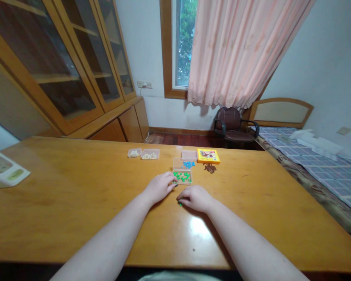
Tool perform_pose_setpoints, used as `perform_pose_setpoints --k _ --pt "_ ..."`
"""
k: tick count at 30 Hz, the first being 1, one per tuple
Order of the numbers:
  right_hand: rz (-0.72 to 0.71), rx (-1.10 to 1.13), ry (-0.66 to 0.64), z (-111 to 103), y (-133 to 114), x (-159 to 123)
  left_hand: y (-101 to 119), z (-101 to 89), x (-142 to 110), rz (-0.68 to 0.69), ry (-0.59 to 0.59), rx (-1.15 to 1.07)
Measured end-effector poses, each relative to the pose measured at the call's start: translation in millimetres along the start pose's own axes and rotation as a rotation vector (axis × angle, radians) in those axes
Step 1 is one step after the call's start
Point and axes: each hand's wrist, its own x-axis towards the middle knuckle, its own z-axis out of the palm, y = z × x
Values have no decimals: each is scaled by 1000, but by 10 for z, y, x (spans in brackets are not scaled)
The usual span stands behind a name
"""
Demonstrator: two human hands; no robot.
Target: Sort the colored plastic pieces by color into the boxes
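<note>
My left hand [161, 186] is at the left corner of a clear plastic box [190, 182], its curled fingers over the rim and its thumb at the near corner. Small green pieces [185, 177] lie scattered inside that box. Closer to me, my right hand [197, 198] rests low over the table with thumb and fingers pinched together. A small green piece [180, 203] shows at those fingertips; its exact shape is too small to make out.
Behind the green pieces lie blue pieces [188, 164], a brown pile [210, 168] and a yellow printed box [208, 155]. Two clear boxes with pale pieces [150, 155] stand back left. A white object [6, 169] sits at the wooden table's [90, 187] left edge.
</note>
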Motion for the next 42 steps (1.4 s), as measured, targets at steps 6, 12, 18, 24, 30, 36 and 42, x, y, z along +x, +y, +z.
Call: perform_pose_setpoints --k 6,12,18,24,30,36,42 --pt "-11 -64 12 78 -5 34 37 28 -5 47 -72 1" --pt "35 -35 186 9 32 15 58 26 -17 73 -133 -4" --pt "352 64 562 -98 255 -4 142 30 -34 96 -207 14" --pt "305 65 328 -171 286 -41 132 92 -39 104 -221 52" --pt "184 29 -15 -175 168 -66 112 114 -35 112 -225 42" --pt "177 -20 7 -111 244 -46 98 143 -39 102 -211 56" --pt "164 -65 22 -112 214 -41 97 90 -27 75 -198 92"
